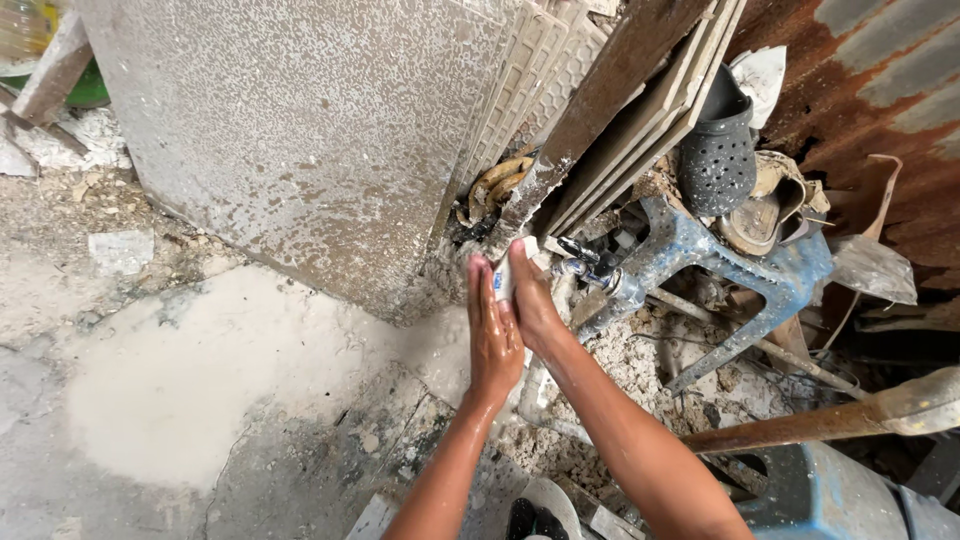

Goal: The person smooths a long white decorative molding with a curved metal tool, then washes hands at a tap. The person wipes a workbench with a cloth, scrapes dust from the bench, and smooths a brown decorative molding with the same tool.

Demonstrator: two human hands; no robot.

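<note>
A small white bar with blue print (pixel 507 277) is pressed between the 2 wet hands, left hand (pixel 494 335) and right hand (pixel 535 300), palms flat against it so it is not dropped, just beside a metal tap (pixel 598 275) and a spattered blue plastic stool (pixel 740 265).

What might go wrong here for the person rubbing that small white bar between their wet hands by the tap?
The white bar is pinched between the wet left hand and right hand, so it could slip out into the grit and rubble below. The leaning tiles and boards stand close behind the hands and might slide if knocked. The wet floor looks slippery underfoot.
</note>
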